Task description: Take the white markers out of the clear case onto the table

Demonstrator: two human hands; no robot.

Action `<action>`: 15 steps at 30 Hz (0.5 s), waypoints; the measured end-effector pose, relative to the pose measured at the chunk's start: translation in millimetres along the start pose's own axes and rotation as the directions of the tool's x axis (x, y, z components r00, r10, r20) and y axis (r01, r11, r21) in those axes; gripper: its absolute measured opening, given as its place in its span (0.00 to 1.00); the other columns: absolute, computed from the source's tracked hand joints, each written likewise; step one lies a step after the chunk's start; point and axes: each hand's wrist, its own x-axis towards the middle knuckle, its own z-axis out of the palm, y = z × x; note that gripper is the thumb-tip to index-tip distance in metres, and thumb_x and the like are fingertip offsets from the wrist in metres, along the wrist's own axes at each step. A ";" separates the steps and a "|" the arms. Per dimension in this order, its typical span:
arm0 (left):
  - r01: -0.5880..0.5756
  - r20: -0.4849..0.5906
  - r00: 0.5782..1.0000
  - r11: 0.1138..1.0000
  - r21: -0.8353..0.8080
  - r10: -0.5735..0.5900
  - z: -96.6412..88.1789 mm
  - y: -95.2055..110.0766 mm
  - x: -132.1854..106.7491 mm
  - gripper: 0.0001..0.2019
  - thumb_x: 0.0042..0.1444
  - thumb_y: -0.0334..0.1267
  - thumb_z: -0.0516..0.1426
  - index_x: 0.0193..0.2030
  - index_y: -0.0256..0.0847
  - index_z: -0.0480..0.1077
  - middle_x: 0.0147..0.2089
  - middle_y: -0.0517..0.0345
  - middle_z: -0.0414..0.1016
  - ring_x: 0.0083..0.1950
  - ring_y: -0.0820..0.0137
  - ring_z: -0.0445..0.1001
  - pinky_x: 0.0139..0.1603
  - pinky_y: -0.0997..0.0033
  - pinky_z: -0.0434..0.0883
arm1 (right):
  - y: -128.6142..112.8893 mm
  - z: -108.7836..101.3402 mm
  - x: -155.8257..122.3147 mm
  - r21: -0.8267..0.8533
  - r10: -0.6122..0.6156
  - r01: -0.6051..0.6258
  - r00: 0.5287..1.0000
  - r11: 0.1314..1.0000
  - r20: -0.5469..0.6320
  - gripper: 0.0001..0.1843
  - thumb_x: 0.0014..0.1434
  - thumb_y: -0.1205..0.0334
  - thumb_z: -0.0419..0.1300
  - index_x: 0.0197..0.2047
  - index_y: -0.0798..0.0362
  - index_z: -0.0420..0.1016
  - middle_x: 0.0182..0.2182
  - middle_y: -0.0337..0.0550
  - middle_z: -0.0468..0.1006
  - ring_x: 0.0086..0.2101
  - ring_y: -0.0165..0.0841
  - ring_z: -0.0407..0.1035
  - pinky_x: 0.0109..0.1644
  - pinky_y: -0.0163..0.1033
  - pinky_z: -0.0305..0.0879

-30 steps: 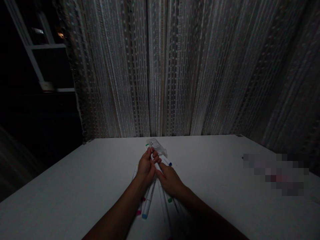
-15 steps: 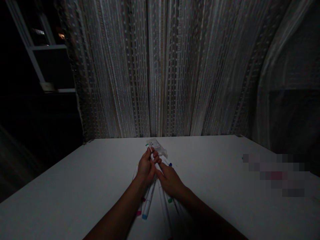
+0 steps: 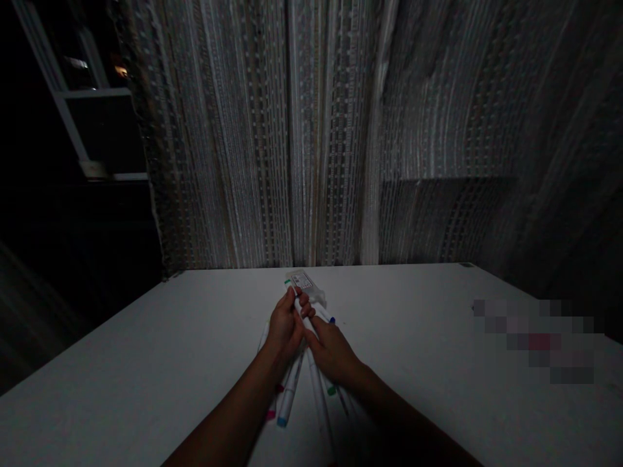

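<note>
Between my two hands is a white marker (image 3: pixel 306 322) with a green end pointing away from me. My left hand (image 3: pixel 284 327) is closed around its upper part. My right hand (image 3: pixel 333 351) pinches the lower part, thumb lying along the barrel. Beneath my hands and forearms several white markers lie spread on the table; among them are a blue-capped marker (image 3: pixel 288 399), a pink-capped marker (image 3: pixel 271 413) and a green-capped marker (image 3: pixel 331 389). A dark-blue-tipped marker (image 3: pixel 325 314) rests just beyond my right hand. My arms hide parts of the pile.
A clear plastic pouch with a printed label (image 3: pixel 304 283) lies near the far edge of the white table (image 3: pixel 418 389). Behind the table hangs a patterned curtain (image 3: pixel 253 143). A blurred-out patch covers something at the right. The room is dim, with a window (image 3: pixel 97 130) at left.
The curtain's right side has shifted, its folds and shading now different. Both hands and the marker stay almost where they were.
</note>
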 end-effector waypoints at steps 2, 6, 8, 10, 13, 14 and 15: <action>-0.007 -0.011 1.000 1.000 -0.002 0.007 -0.3 0.9 0.4 0.10 0.56 0.39 0.59 0.29 0.35 0.66 0.22 0.65 0.62 0.19 0.80 0.58 0.23 0.78 0.62 | 0.1 0.5 -0.2 -0.001 0.005 -0.005 1.000 1.000 0.008 0.18 0.63 0.63 0.47 0.54 0.56 0.67 0.46 0.53 0.76 0.46 0.39 0.70 0.48 0.38 0.62; 0.004 -0.017 1.000 1.000 -0.003 -0.004 -1.3 1.6 0.6 0.09 0.59 0.36 0.56 0.29 0.35 0.66 0.20 0.66 0.59 0.18 0.80 0.57 0.22 0.79 0.62 | 0.3 1.8 -0.2 0.000 0.021 -0.021 1.000 1.000 0.014 0.17 0.63 0.63 0.47 0.52 0.56 0.68 0.46 0.53 0.76 0.46 0.39 0.70 0.48 0.39 0.62; 0.005 -0.018 1.000 1.000 -0.001 -0.005 -1.5 0.9 0.6 0.09 0.59 0.36 0.56 0.30 0.35 0.66 0.20 0.68 0.58 0.17 0.81 0.55 0.21 0.80 0.61 | 0.2 2.1 -0.1 0.005 0.025 -0.025 1.000 1.000 0.018 0.17 0.63 0.63 0.47 0.53 0.55 0.67 0.46 0.52 0.76 0.46 0.39 0.70 0.48 0.39 0.62; 0.004 -0.014 1.000 1.000 0.002 -0.004 -1.4 -0.1 0.4 0.09 0.59 0.37 0.56 0.30 0.35 0.65 0.20 0.68 0.56 0.17 0.81 0.54 0.20 0.81 0.60 | 0.0 2.4 -0.3 0.006 0.028 -0.029 0.999 1.000 0.020 0.18 0.63 0.62 0.46 0.54 0.54 0.66 0.46 0.51 0.76 0.46 0.39 0.70 0.49 0.39 0.62; 0.017 0.003 1.000 1.000 0.001 -0.017 -0.8 -1.0 -0.2 0.10 0.59 0.38 0.57 0.29 0.35 0.65 0.20 0.69 0.55 0.16 0.82 0.52 0.18 0.82 0.58 | -0.9 3.1 -1.2 -0.011 0.048 -0.047 0.999 0.999 0.022 0.18 0.64 0.62 0.46 0.54 0.55 0.66 0.46 0.52 0.76 0.47 0.39 0.69 0.49 0.40 0.61; 0.021 0.004 1.000 1.000 -0.004 -0.021 -0.5 -1.1 -0.5 0.11 0.59 0.38 0.56 0.29 0.35 0.64 0.19 0.69 0.55 0.16 0.83 0.52 0.18 0.82 0.57 | -1.1 3.6 -1.6 -0.020 0.060 -0.059 0.998 0.998 0.024 0.18 0.64 0.62 0.46 0.54 0.55 0.66 0.46 0.52 0.76 0.47 0.39 0.70 0.49 0.40 0.61; 0.027 0.002 1.000 1.000 -0.011 -0.027 -0.3 -1.0 -0.7 0.11 0.59 0.39 0.56 0.29 0.36 0.64 0.19 0.70 0.54 0.16 0.83 0.51 0.18 0.82 0.57 | -1.2 4.1 -2.0 -0.028 0.070 -0.069 0.997 0.997 0.028 0.18 0.64 0.62 0.46 0.54 0.55 0.66 0.46 0.52 0.76 0.46 0.39 0.70 0.49 0.40 0.62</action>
